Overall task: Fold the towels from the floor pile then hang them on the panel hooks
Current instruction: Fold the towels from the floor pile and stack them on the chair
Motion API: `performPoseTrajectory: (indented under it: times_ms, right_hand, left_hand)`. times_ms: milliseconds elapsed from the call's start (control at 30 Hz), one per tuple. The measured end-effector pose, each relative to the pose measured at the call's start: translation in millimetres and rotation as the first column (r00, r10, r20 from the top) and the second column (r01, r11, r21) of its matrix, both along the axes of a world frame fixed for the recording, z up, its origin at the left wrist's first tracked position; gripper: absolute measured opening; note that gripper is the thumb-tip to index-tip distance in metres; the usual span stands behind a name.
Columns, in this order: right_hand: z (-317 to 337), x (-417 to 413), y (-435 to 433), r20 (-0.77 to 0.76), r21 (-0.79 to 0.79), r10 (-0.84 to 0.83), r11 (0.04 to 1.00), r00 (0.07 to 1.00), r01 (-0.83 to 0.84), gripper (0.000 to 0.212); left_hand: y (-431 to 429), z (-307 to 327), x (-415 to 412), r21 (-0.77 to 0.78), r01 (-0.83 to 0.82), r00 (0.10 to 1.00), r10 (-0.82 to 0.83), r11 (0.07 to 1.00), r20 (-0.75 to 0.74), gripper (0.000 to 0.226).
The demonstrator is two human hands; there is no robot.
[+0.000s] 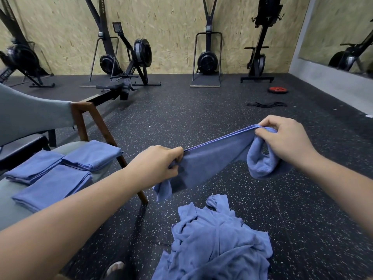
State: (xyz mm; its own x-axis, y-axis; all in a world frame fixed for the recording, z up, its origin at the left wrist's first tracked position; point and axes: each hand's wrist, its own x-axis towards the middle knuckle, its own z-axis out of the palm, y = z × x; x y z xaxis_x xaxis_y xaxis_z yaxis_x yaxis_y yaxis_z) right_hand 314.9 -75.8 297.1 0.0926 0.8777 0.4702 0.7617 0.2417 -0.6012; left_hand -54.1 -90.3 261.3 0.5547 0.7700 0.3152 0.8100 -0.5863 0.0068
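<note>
A black rubber floor flecked with white [201, 118] fills most of the view, backed by a pale chipboard wall [171, 27]. Black rowing and ski machines [129, 77] stand along the wall, well apart from the hands.

At the left is a grey-blue upholstered chair with brown wooden legs [30, 114]. Its front leg slants down to the floor just beside the left forearm.

A crumpled pile of blue terry towels [218, 243] lies on the floor below and between the arms.

Above the pile, one blue terry towel with a stitched hem [214, 158] is stretched in the air between the two hands. Its long axis runs from lower left to upper right, with the hemmed top edge taut and rising toward the right hand. A loose end droops under each hand, and the right one curls into a rounded fold.

Three folded blue towels [54, 186] lie flat on the chair seat, touching one another.

The left hand [159, 166] pinches the towel's lower end with curled fingers. The right hand [286, 138] grips the upper end at the hem.

A red weight plate [278, 89] and a black cord [266, 104] lie on the floor far to the right. A sandalled foot [116, 267] shows at the bottom edge.
</note>
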Motion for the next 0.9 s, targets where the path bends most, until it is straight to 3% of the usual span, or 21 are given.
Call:
performPoseTrajectory:
  times_ms: [100,167,333,433,633,733,900]
  right_hand:
    - [1,-1,-1,0.0,-0.003,0.004,1.0,1.0,-0.004,0.007]
    - [2,1,0,-0.005,0.001,-0.001,1.0,1.0,0.001,0.007]
    - [0,4,2,-0.007,-0.015,-0.005,1.0,1.0,0.005,0.009]
    - [-4,7,6,-0.008,-0.042,-0.022,0.999,1.0,0.022,0.01]
    - [-14,8,11,-0.03,-0.155,-0.044,0.987,0.999,0.039,0.009]
    - [-21,0,11,-0.014,-0.201,0.013,0.979,1.0,-0.016,0.009]
    - [-31,-24,3,-0.019,-0.219,0.117,0.969,0.993,-0.118,0.013]
  left_hand:
    - [3,-1,-4,0.118,-0.001,0.999,0.005,0.993,-0.038,0.017]
    - [5,-1,-7,0.129,-0.062,0.998,0.058,0.99,0.037,0.025]
    - [9,4,-21,-0.12,-0.254,0.877,0.281,0.96,0.39,0.038]
    - [8,8,-30,-0.312,-0.219,0.813,0.35,0.925,0.465,0.04]
    - [3,17,-35,-0.504,-0.089,0.662,0.43,0.859,0.615,0.011]
    - [-6,22,-26,-0.592,0.04,0.585,0.461,0.805,0.667,0.014]
    - [-16,18,0,-0.693,0.108,0.571,0.525,0.713,0.63,0.03]
